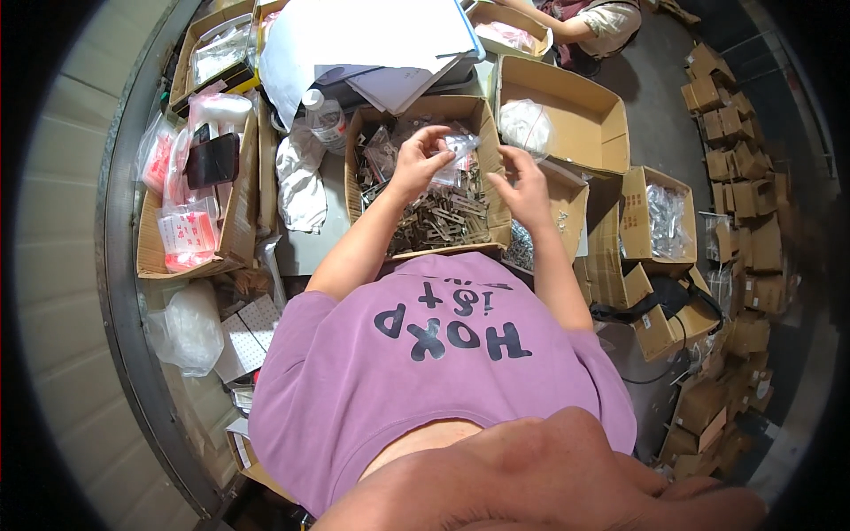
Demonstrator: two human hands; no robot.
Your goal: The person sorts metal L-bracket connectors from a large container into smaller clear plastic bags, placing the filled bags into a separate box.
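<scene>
My left hand point(420, 165) is closed, pinching a small clear plastic bag point(458, 157) between thumb and fingers. The bag hangs above an open cardboard box point(356, 205) heaped with small flat metal parts point(445, 219). What the bag contains is too small to make out. My right hand point(524, 188) is held just to the right of the bag, over the box's right wall, its thumb and fingers apart and nothing visible between them. More clear bags point(381, 152) lie on the metal parts at the box's left side.
A plastic bottle point(326, 122) and white cloth point(301, 177) stand left of the box. Farther left, a carton point(237, 232) holds bags and a black phone point(212, 160). Papers point(376, 40) lie behind. At right are cartons point(604, 119); another person's arm point(574, 32) shows at far right.
</scene>
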